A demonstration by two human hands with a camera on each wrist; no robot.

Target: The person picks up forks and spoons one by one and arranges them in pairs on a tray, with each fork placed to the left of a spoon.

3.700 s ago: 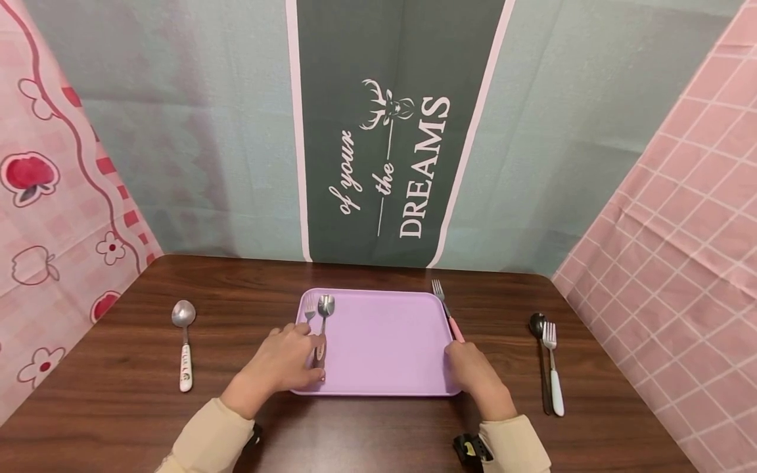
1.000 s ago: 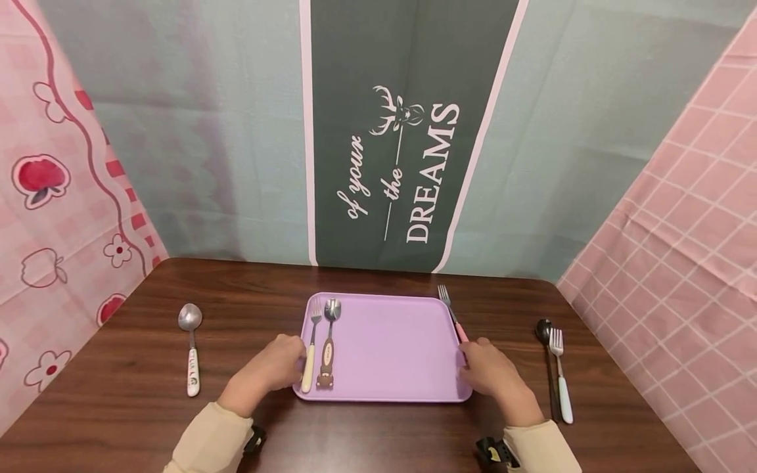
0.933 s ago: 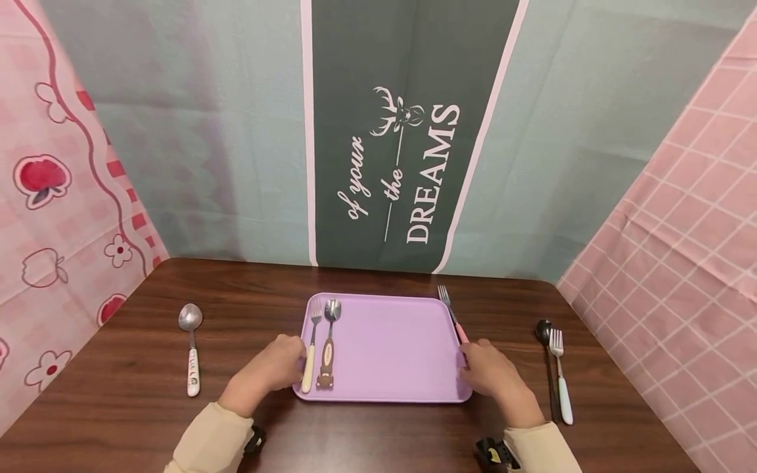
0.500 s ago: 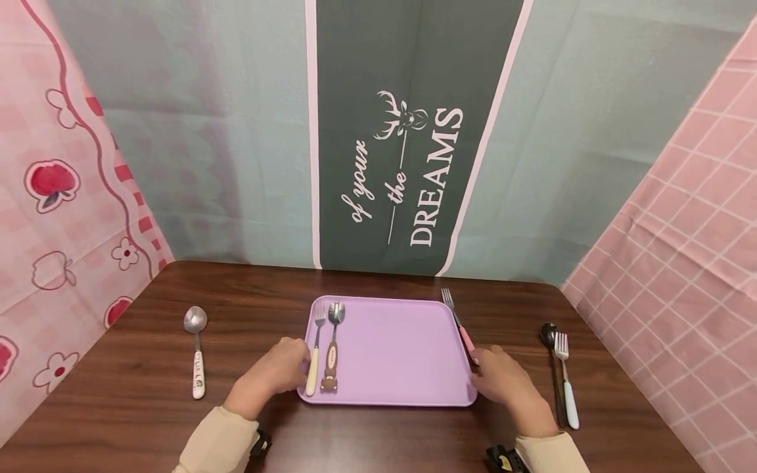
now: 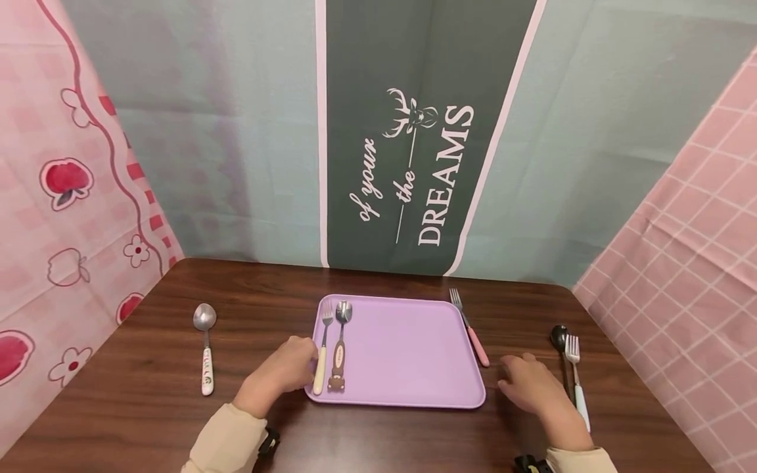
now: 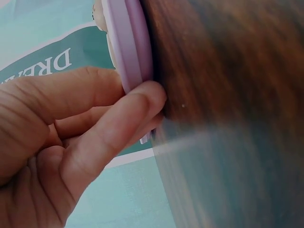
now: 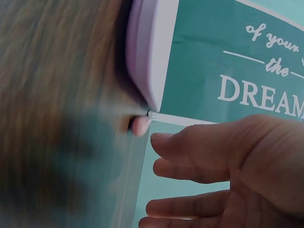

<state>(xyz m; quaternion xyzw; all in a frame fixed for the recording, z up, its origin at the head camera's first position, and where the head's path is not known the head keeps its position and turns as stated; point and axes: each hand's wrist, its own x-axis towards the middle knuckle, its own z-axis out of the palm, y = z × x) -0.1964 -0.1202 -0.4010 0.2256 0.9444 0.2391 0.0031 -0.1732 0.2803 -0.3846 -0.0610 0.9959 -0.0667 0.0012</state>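
A lilac tray [image 5: 408, 355] lies flat on the table. Along its left side rest a cream-handled fork [image 5: 320, 371] and a brown bear-handled spoon [image 5: 339, 358]. My left hand [image 5: 288, 366] pinches the tray's left rim; in the left wrist view the thumb [image 6: 116, 126] and fingers meet around the edge. A pink-handled fork [image 5: 478, 345] lies just outside the tray's right side. My right hand [image 5: 535, 387] is to the right of that fork, apart from the tray, fingers spread and holding nothing, as the right wrist view also shows.
A spoon with a patterned white handle [image 5: 207, 371] lies far left on the wooden table [image 5: 384, 440]. At the far right, a black spoon [image 5: 559, 338] and a white-handled fork [image 5: 579, 387] lie close together. A fabric backdrop [image 5: 266, 131] rises behind the table.
My left hand has moved from over the cream-handled fork and brown spoon to the tray's left rim. My right hand has let go of the tray's right edge and moved right.
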